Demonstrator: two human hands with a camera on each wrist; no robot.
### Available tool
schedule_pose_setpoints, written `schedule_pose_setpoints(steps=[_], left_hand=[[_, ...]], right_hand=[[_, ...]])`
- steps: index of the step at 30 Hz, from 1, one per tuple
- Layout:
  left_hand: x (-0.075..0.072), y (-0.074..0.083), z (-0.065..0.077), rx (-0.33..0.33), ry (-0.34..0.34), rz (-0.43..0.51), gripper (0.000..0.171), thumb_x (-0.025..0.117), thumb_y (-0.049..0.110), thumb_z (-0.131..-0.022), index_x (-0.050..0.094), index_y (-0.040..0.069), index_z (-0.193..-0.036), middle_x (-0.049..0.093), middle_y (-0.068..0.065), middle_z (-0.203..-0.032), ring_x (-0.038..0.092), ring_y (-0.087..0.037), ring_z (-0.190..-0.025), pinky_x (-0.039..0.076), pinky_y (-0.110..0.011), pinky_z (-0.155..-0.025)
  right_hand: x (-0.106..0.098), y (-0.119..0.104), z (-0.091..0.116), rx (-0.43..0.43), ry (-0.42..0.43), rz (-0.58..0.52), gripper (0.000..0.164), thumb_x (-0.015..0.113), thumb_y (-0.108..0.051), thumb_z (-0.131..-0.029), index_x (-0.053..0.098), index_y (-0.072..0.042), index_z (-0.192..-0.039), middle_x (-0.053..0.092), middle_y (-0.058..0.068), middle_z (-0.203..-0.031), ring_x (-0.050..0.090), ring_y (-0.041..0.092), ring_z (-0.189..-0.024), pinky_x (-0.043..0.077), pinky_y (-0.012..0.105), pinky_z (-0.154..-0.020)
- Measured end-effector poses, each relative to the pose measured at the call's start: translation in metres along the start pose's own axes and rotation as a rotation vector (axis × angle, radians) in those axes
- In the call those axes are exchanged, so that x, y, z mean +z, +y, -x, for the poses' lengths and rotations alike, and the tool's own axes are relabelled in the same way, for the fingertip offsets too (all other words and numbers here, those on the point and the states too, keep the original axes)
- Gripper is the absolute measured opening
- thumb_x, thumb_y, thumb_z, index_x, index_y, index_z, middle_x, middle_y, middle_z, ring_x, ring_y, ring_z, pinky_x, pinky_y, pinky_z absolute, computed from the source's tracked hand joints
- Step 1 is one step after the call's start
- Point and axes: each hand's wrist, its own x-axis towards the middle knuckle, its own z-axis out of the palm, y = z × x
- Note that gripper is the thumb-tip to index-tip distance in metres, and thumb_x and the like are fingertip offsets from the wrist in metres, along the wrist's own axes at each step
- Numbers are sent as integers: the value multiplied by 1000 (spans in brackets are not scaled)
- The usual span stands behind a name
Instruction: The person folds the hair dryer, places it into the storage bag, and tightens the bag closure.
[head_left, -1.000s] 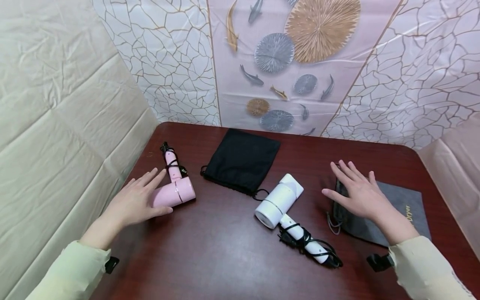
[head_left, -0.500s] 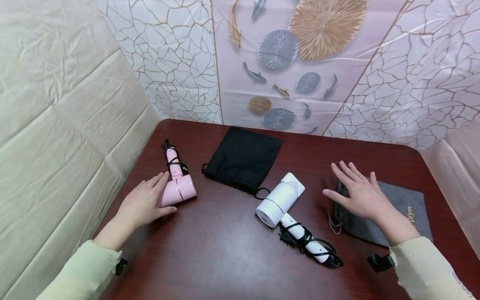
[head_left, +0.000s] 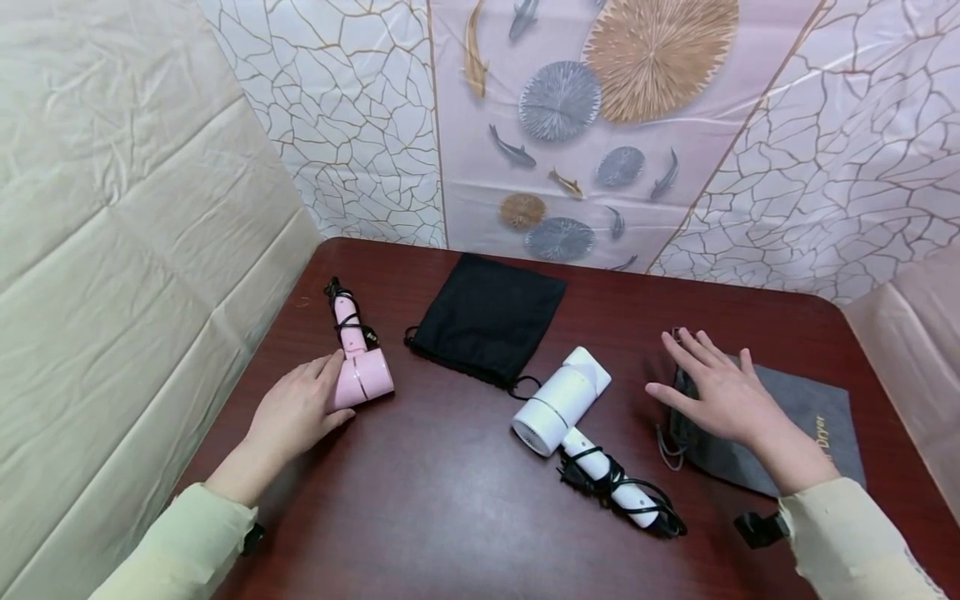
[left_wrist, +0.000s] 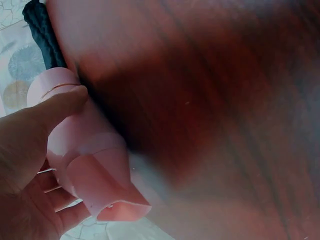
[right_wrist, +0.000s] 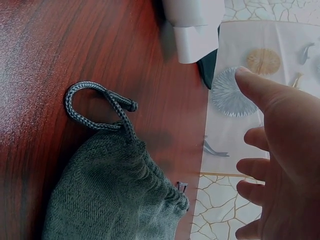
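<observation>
A pink hair dryer [head_left: 366,377] lies at the left of the table, its handle wrapped in black cord and pointing away. My left hand [head_left: 295,407] grips its barrel from the left. In the left wrist view the thumb [left_wrist: 70,102] presses one side of the pink barrel [left_wrist: 92,130], with fingers round the other side. Over a grey drawstring bag [head_left: 802,396] on the right, my right hand [head_left: 722,398] hovers with fingers spread and nothing in it. Its gathered mouth and cord loop [right_wrist: 82,120] show below that hand in the right wrist view.
A white hair dryer [head_left: 555,412] with black cord round its handle lies mid-table, between the hands. Behind it, a flat black drawstring bag [head_left: 487,317] rests near the far edge of the dark red table [head_left: 420,500]. Patterned cloth [head_left: 360,125] hangs behind the table.
My left hand has moved slightly right along the pink hair dryer and closed round its barrel. The right hand has stayed nearly still above the grey bag.
</observation>
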Motion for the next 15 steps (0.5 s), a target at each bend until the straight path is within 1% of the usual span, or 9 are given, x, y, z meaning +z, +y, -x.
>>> schedule_pose_setpoints(steps=[8,15], left_hand=[[6,3,2,63,87,-70,84,97,15,-74,55,-12,-142,68,-32,-129,68,-46,-116,55,-56,-102],[12,5,4,91,120,-127,90,100,16,-71,55,-13,-142,67,-32,-128,67,-46,-117,55,-54,-105]], right_hand=[[0,-2,-1,-5,-4,2,95,57,-65,-103,21,-10,-171,16,30,-174,12,53,-160,-1,86,-115],[0,-6,-2,-18,-4,-1,94,58,-64,-103,23,-10,-171,18,30,-173,14,52,-160,1,86,-116]])
